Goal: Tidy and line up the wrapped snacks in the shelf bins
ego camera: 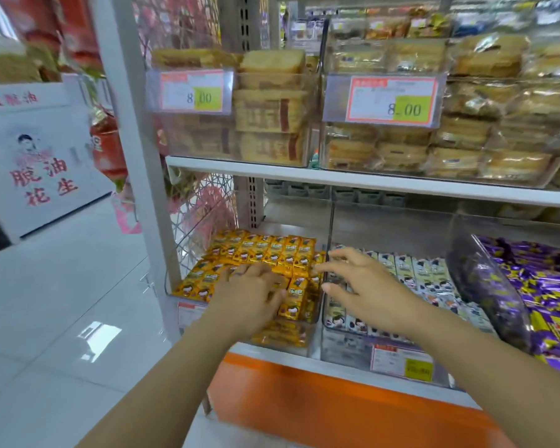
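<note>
yellow wrapped snacks (265, 253) in clear bin (309, 344), left hand (249, 295) flat on them (grip apart), right hand (359, 282) with grip spread apart alongside

Single head-worn wide-angle view: we look forward and down at the lower shelf (249, 349) from close in, near enough that the left hand (249, 295) and right hand (362, 286) reach its bins (346, 350). The upper shelf (337, 178) crosses above mid-frame, and aisle floor (62, 302) fills the left side.
</note>
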`<state>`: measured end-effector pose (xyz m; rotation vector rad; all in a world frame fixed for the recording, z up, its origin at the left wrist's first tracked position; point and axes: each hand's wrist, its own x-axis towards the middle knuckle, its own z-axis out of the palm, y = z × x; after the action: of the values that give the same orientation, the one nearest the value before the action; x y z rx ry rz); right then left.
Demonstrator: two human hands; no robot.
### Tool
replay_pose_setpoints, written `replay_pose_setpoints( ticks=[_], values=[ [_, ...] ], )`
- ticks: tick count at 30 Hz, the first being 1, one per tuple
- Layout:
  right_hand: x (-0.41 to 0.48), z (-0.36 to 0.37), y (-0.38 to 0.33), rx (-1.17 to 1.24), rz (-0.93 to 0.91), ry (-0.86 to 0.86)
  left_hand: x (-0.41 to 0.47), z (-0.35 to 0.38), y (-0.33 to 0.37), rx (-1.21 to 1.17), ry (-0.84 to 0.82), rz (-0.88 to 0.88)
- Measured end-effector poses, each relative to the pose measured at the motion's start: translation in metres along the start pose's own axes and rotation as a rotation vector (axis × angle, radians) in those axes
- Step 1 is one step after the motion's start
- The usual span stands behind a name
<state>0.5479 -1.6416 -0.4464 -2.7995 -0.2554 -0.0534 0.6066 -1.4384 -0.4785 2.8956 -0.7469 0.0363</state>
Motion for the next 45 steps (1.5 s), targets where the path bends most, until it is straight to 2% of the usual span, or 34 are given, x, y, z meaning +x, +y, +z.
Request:
replay_pose_setpoints(
  ticks=[3,8,14,18,24,28,37,41,45],
  values=[
    [0.010,0.001,-0.002,0.020,0.038,0.009,0.021,0.006,-0.014,-0.047,0.009,-0.051],
    [0.023,-0.002,0.005,0.090,0.066,0.016,0.070,0.006,0.004,-0.061,-0.057,0.114],
    [0.027,-0.006,0.009,0.038,0.060,-0.006,0.107,0.015,0.025,0.083,-0.206,0.177],
    [0.026,-0.004,0.011,0.060,0.059,-0.002,0.103,0.017,0.014,0.132,-0.225,0.203],
    [0.027,-0.001,0.012,0.065,0.054,0.001,0.113,0.001,0.025,0.173,-0.270,0.167],
    [0.028,-0.001,0.013,0.070,0.045,-0.003,0.128,-0.001,0.031,0.138,-0.394,0.107],
    [0.027,0.001,0.013,0.095,0.046,0.011,0.117,0.004,0.036,0.249,-0.321,0.045],
    [0.025,-0.002,0.012,0.101,0.051,0.000,0.100,0.001,0.025,0.057,-0.243,0.086],
    [0.018,0.002,0.010,0.128,0.065,0.007,0.073,0.006,-0.001,0.022,-0.190,0.016]
  ],
)
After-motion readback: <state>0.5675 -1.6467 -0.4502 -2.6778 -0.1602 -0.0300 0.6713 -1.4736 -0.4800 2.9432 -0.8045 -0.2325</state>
